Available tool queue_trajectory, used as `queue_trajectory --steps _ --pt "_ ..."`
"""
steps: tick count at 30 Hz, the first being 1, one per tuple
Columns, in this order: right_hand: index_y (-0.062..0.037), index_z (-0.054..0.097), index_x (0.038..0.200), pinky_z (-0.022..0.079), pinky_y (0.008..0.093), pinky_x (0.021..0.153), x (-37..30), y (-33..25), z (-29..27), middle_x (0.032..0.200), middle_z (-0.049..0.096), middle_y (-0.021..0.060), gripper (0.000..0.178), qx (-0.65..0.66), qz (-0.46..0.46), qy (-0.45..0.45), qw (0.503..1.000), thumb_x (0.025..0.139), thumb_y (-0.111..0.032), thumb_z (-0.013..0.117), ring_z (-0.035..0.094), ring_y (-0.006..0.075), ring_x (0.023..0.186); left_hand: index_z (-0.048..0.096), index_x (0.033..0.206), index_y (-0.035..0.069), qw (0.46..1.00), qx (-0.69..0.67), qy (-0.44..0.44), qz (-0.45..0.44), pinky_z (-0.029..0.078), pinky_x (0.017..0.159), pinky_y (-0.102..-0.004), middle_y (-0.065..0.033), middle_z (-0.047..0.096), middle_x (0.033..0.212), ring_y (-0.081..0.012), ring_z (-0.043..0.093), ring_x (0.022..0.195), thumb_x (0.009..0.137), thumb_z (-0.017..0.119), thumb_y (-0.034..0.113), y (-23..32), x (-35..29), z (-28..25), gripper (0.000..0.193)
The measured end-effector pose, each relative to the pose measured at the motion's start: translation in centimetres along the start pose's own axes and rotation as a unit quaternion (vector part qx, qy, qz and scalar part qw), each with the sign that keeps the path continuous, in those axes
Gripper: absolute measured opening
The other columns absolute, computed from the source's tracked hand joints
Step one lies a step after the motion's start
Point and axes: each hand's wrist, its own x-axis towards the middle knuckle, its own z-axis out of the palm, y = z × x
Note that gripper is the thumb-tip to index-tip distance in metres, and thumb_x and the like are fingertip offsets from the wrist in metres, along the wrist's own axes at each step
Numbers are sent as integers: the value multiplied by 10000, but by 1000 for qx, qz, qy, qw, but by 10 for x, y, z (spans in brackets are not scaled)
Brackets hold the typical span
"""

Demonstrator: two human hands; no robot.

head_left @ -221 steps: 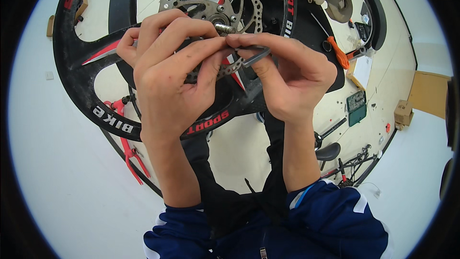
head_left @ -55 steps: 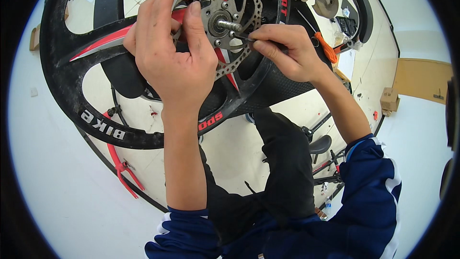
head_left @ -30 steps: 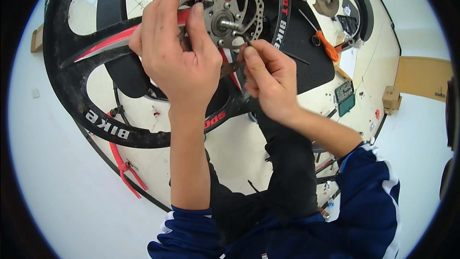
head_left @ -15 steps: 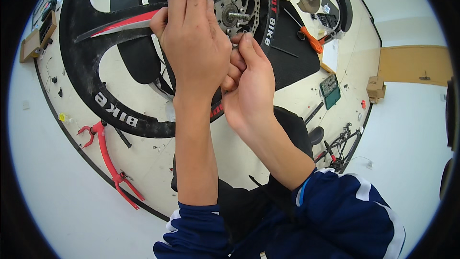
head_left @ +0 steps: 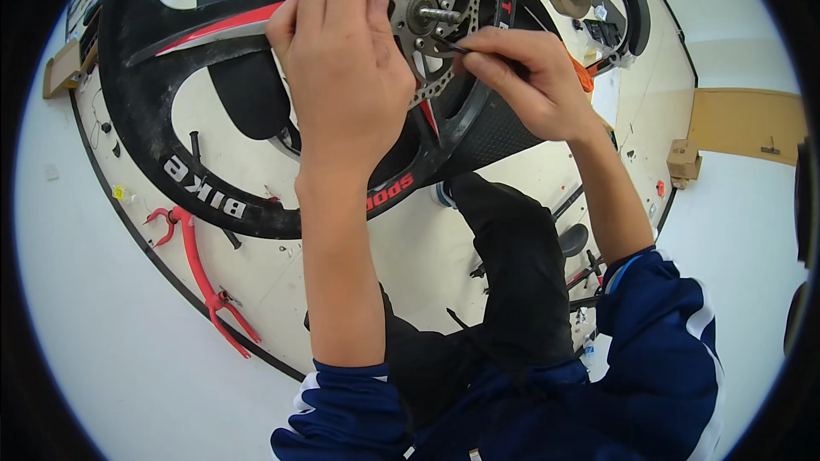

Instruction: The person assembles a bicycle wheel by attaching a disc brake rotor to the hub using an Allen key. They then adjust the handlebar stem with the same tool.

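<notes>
A black bicycle wheel [head_left: 137,38] with red and white trim lies across the upper left. At its hub sits a silver disc brake rotor [head_left: 472,0], with a threaded axle [head_left: 440,14] sticking out. My left hand [head_left: 346,77] is laid over a spoke beside the rotor, gripping the wheel; its fingertips run to the top edge. Between thumb and forefinger, my right hand [head_left: 534,77] pinches a thin black hex key [head_left: 450,45]. The key's inner end reaches the rotor just below the axle, at a bolt that is hard to make out.
Behind the wheel is a black textured surface [head_left: 504,132], with an orange-handled tool [head_left: 584,75] partly hidden by my right hand. A red fork [head_left: 195,260] lies on the floor at left. Cardboard boxes [head_left: 683,158] stand at right, and a bicycle saddle [head_left: 573,240] lies nearer.
My right hand has moved right and up, away from my left hand, and the hex key now shows at the rotor. The wheel has shifted slightly in view. My left hand keeps its hold.
</notes>
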Motion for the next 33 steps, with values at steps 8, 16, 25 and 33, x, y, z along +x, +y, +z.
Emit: queue_trajectory --steps 8,16,25,33 --pt "39 662 1027 494 268 668 5 13 -2 847 695 93 160 37 -8 -36 999 965 -90 590 640 166 720 518 1385 8 998 52 18 15 361 931 -344 -139 627 1150 -271 574 1016 931 541 23 0 1 4 455" --pt "11 682 1038 451 250 615 11 21 9 742 631 77 165 85 -34 -3 996 962 -123 622 533 119 649 521 1378 -23 998 58 15 18 380 930 -348 -193 632 1170 -309 594 1008 930 532 11 -2 1 3 450" --pt "15 687 1035 443 248 615 15 23 10 730 618 77 167 86 -39 1 996 958 -123 631 517 111 651 521 1381 -13 999 45 22 2 378 934 -346 -184 628 1184 -308 580 987 937 532 23 10 2 3 446" --pt "48 655 1013 503 285 719 9 23 4 856 679 108 159 83 -19 -21 996 951 -81 586 644 182 773 521 1384 -10 999 50 16 15 375 938 -346 -181 627 1194 -304 578 1002 941 530 27 2 2 2 444"
